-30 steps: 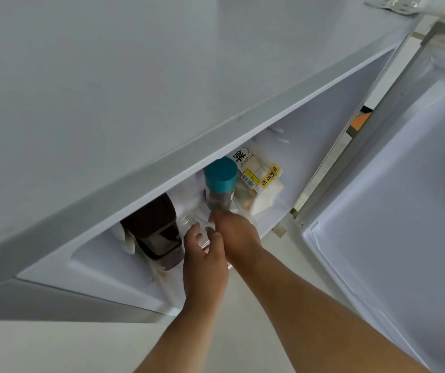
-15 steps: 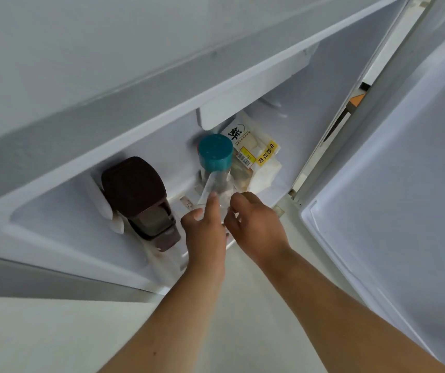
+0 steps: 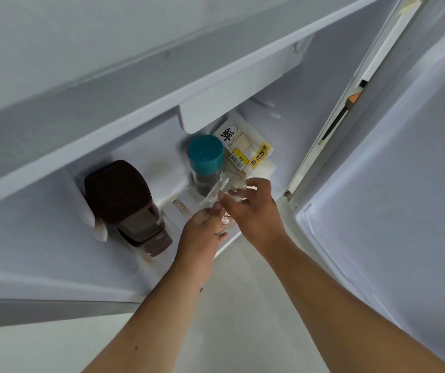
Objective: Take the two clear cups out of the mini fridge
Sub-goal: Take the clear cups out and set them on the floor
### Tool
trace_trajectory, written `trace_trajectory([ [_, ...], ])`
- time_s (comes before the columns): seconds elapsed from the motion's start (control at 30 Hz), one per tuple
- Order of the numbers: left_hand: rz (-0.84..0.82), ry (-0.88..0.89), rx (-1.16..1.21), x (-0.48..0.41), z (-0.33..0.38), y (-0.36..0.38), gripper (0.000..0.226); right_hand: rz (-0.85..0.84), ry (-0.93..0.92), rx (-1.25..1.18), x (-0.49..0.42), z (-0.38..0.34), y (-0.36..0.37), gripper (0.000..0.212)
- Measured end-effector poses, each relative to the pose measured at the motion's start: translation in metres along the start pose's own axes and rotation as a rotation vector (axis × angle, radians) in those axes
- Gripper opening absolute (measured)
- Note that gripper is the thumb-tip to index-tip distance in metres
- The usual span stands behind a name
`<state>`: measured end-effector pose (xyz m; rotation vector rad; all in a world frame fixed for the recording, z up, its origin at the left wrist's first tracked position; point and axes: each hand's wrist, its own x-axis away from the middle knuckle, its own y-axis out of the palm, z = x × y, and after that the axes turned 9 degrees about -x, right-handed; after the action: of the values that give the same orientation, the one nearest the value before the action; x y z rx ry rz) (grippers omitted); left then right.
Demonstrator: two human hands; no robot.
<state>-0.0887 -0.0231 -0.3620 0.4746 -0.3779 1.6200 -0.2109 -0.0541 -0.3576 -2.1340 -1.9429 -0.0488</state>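
Note:
I look down into the open mini fridge (image 3: 54, 238). My left hand (image 3: 202, 232) and my right hand (image 3: 253, 211) meet at the front of its floor. Between them is a clear cup (image 3: 220, 189), tilted, its rim pointing up toward the teal lid; both hands pinch it. A second clear cup (image 3: 226, 220) shows faintly under my fingers, mostly hidden, and I cannot tell which hand holds it.
A dark brown container (image 3: 124, 203) stands at the left of the fridge floor. A jar with a teal lid (image 3: 205, 157) and a white food packet with yellow labels (image 3: 245, 154) sit behind my hands. The open door (image 3: 391, 184) hangs at the right.
My hands have lifted the clear cup off the fridge floor and tilted it in front of the teal-lidded jar. My view has dropped lower, showing more of the fridge interior.

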Motion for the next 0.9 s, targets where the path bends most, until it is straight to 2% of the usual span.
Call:
trace_trajectory([
  [0.07, 0.047, -0.018, -0.010, -0.003, -0.003, 0.000, 0.030, 0.017, 0.005, 0.056, -0.003, 0.001, -0.002, 0.065],
  [0.2, 0.197, 0.000, -0.084, -0.008, -0.010, 0.000, 0.046, 0.089, -0.105, 0.266, -0.002, 0.009, 0.000, 0.066],
  [0.27, 0.256, 0.010, -0.099, -0.010, -0.012, 0.000, 0.039, 0.113, -0.157, 0.364, -0.001, 0.015, 0.004, 0.071],
  [0.4, 0.218, -0.007, -0.054, -0.012, -0.011, 0.005, 0.012, 0.150, -0.213, 0.463, -0.003, 0.027, 0.012, 0.075],
  [0.77, 0.230, 0.008, -0.047, -0.010, -0.004, 0.017, 0.026, 0.146, -0.221, 0.501, 0.001, 0.036, 0.008, 0.083],
  [0.9, 0.245, 0.026, -0.044, -0.003, -0.002, 0.014, 0.029, 0.143, -0.276, 0.518, 0.014, 0.034, -0.001, 0.082],
])
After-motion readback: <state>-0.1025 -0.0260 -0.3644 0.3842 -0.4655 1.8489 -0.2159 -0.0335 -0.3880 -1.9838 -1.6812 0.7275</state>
